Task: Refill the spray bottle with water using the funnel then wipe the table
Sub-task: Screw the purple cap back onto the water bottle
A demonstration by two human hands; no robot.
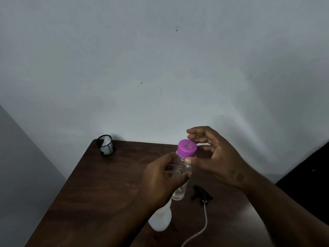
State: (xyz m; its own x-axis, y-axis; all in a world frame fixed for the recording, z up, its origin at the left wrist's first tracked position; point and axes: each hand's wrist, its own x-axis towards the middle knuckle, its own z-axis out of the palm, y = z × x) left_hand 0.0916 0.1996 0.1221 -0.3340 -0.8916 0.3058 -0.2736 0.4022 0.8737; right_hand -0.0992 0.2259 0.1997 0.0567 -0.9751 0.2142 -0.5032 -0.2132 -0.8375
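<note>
Here, a dark brown wooden bench [99, 184] with a faint grain and a rounded far corner stands against a plain pale wall [160, 68]. At its far left corner sits a small cylindrical cup [106, 144] of black wire mesh, with something white inside that is too dim to identify.

Near the middle, the left grip [163, 175] is wrapped round the body of a clear, smooth plastic bottle [179, 172], fingers and thumb curled about it. The bottle is roughly upright, tipped slightly away from the person. Whether its base touches the bench cannot be told.

Below the left wrist, near the front edge, the spray bottle [161, 218] appears to stand on the bench. It is white, opaque and rounded, narrowing towards the top, and the forearm hides its neck.

A round, flat-topped purple cap [187, 148] sits on the clear bottle. The right grip [213, 154] grasps this cap: curled fingers meet its far rim, and the thumb presses just beneath it at the neck.

To the right of the spray bottle, the black angular sprayer [201, 193] lies on its side on the bench, detached. Its thin white tube [205, 221] trails in a curve towards the front edge.
</note>
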